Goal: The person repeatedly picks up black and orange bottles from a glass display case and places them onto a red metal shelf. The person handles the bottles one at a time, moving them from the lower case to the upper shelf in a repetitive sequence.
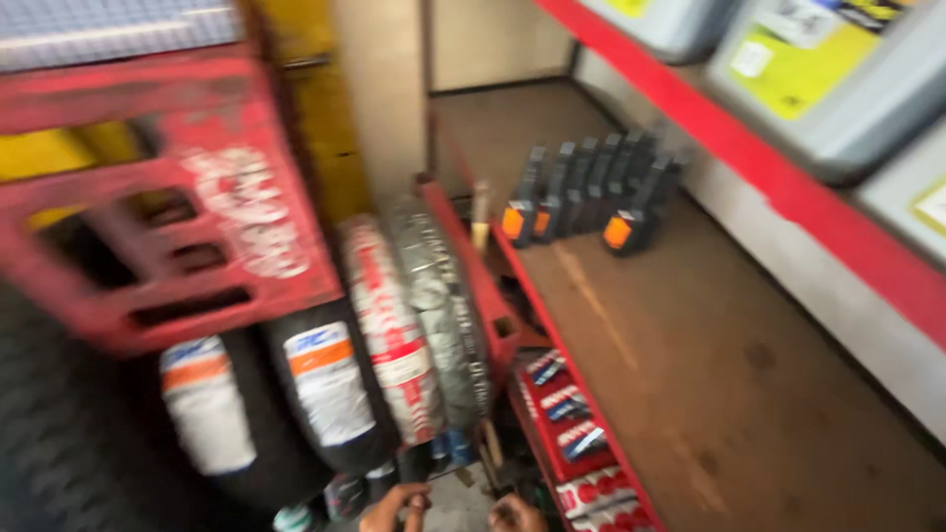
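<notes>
The picture is motion-blurred. My left hand (394,508) shows at the bottom edge with its fingers curled by a dark narrow object (415,465) that hangs below the wrapped tyres. Whether it grips that object I cannot tell. My right hand (514,515) is just to its right, also at the bottom edge, with only the knuckles showing, close to the red shelf frame (512,296). Several tyres (394,335) wrapped in printed paper and plastic stand upright in a row directly above both hands.
A red plastic crate (158,197) sits above the tyres on the left. A wooden shelf (709,374) on the right carries several black bottles with orange labels (591,192). Small red packets (572,433) fill the rack below. Grey canisters (838,79) stand on the upper red shelf.
</notes>
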